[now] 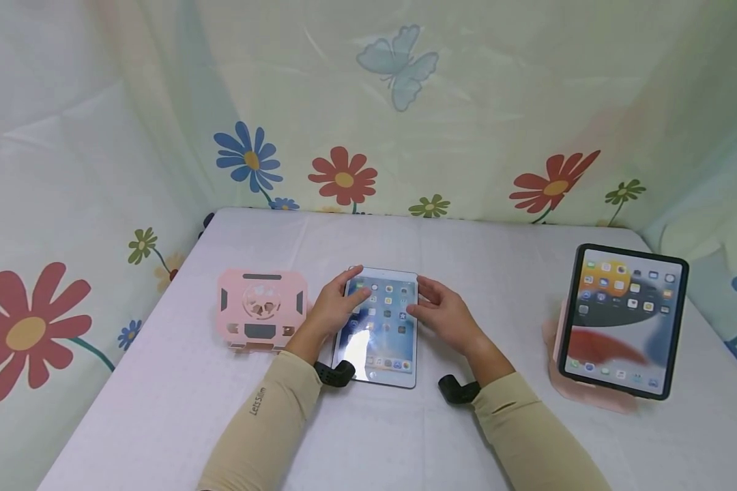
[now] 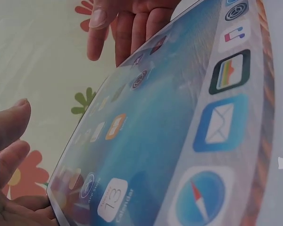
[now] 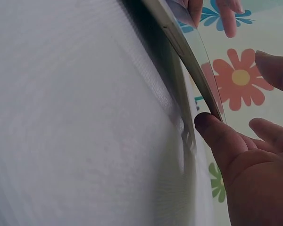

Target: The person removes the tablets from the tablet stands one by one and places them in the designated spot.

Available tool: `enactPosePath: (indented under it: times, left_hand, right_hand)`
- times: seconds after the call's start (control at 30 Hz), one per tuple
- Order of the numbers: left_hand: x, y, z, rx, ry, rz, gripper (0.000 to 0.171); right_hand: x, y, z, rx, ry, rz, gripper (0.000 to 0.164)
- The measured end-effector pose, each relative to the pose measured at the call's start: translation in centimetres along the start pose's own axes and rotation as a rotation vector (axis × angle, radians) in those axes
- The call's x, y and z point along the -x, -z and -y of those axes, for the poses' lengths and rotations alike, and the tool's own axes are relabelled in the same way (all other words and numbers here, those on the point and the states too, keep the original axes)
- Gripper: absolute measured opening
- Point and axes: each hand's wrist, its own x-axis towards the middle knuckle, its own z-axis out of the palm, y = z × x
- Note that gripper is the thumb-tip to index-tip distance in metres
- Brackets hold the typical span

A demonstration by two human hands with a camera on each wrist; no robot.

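A white-framed tablet [image 1: 381, 334] with a lit screen of app icons is at the middle of the table, between the two hands. My left hand [image 1: 334, 300] is at its upper left side, thumb over the screen, fingers at the edge. At the upper right side is my right hand [image 1: 445, 314]. In the right wrist view, a fingertip [image 3: 206, 121] touches the tablet's edge from below, and the thumb [image 3: 276, 70] stands apart from the glass. A gap shows under the tablet edge [image 3: 193, 66]. Fingers of the left hand [image 2: 19, 197] meet a tablet corner in the left wrist view.
Left of the tablet lies a pink stand [image 1: 227, 296] with cutouts. A larger black-framed tablet [image 1: 623, 320] leans on a pink stand [image 1: 589, 395] at the right. A floral curtain [image 1: 467, 123] rises behind the white-covered table [image 1: 497, 259].
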Motion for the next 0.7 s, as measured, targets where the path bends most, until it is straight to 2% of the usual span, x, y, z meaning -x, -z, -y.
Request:
enactPosePath:
  times: [0.33, 0.7]
  left_hand:
    - [-0.11, -0.22, -0.05, -0.014, 0.038, -0.056, 0.053]
    - [-0.05, -0.3, -0.23, -0.031, 0.068, -0.066, 0.056]
  right_hand:
    - [-0.07, -0.01, -0.31, 0.049, -0.001, 0.006, 0.071]
    - [-0.13, -0.05, -0.26, 0.053, -0.001, 0.009, 0.068]
